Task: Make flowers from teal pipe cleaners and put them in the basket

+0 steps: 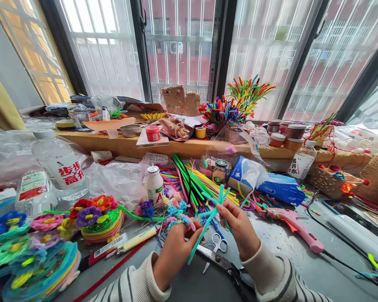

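Fingers of the right hand are closed in a pinch on a small bundle of turquoise fuzzy stems. The stems are slender, soft-edged and crossed at the pinch; short ends are splayed above it, and one long length is slanted down toward the bench. The left hand is curled beside this lower length, with thumb and forefinger drawn near each other; whether the stem is gripped there cannot be told. Pink and blue fuzzy pieces are seen just behind the left knuckles, but whether they are held is likewise unclear. The crossing itself is partly covered by the right thumb and forefinger, and the palms are hidden. Both sleeves are cut off by the lower edge. The bundle is thus situated between the hands, above scissors laid on the bench.
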Demonstrator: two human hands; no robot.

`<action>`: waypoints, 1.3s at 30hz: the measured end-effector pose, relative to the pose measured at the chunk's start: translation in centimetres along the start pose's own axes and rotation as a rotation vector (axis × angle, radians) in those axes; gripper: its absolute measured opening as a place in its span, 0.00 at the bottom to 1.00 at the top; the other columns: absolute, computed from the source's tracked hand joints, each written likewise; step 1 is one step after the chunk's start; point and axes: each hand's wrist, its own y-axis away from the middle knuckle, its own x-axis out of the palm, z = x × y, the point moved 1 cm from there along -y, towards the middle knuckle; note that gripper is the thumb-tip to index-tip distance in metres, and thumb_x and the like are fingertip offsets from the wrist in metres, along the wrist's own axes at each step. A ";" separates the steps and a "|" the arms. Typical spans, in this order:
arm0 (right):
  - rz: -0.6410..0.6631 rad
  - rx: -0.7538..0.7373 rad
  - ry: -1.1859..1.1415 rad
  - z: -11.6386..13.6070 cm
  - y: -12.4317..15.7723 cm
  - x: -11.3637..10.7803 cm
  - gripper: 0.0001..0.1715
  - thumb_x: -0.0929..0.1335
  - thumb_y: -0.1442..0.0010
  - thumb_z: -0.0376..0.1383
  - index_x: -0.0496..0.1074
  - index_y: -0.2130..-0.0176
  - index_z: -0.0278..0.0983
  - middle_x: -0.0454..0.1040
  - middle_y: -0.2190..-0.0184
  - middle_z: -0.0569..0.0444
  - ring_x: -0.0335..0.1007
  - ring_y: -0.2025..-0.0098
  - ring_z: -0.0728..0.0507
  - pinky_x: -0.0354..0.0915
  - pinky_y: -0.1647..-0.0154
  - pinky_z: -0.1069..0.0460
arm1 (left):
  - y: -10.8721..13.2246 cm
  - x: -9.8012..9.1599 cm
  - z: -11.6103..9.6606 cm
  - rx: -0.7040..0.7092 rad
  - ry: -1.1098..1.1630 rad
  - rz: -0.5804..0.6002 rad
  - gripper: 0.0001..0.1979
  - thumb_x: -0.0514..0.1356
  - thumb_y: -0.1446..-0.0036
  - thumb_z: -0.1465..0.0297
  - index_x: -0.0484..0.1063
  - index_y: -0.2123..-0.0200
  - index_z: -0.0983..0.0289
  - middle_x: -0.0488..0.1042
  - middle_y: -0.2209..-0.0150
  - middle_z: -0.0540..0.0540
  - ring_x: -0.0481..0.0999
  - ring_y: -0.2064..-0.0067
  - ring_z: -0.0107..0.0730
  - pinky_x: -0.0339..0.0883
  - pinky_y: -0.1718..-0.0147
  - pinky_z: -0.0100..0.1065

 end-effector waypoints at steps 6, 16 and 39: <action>0.142 0.023 0.112 1.0 -0.2 -0.5 0.16 0.64 0.54 0.43 0.59 0.81 0.34 0.55 0.85 0.61 0.50 0.82 0.54 0.49 0.81 0.57 | -0.1 -0.2 -0.6 -0.005 0.160 -0.091 0.10 0.54 0.55 0.65 0.67 0.72 0.65 0.70 0.73 0.53 0.69 0.72 0.30 0.61 0.71 0.30; 0.522 0.127 0.238 0.7 1.3 1.1 0.15 0.65 0.54 0.42 0.58 0.81 0.33 0.57 0.87 0.62 0.50 0.84 0.56 0.47 0.84 0.59 | -0.6 -0.5 -0.5 -0.060 0.293 -0.032 0.09 0.59 0.61 0.67 0.65 0.77 0.67 0.64 0.80 0.47 0.65 0.77 0.24 0.60 0.75 0.28; 0.902 0.523 0.281 0.6 1.1 -1.6 0.12 0.68 0.59 0.39 0.65 0.81 0.31 0.62 0.90 0.63 0.57 0.89 0.56 0.56 0.86 0.61 | -2.1 -7.0 -0.2 0.150 -1.250 -0.319 0.10 0.49 0.52 0.71 0.69 0.73 0.66 0.70 0.70 0.59 0.68 0.63 0.39 0.61 0.68 0.35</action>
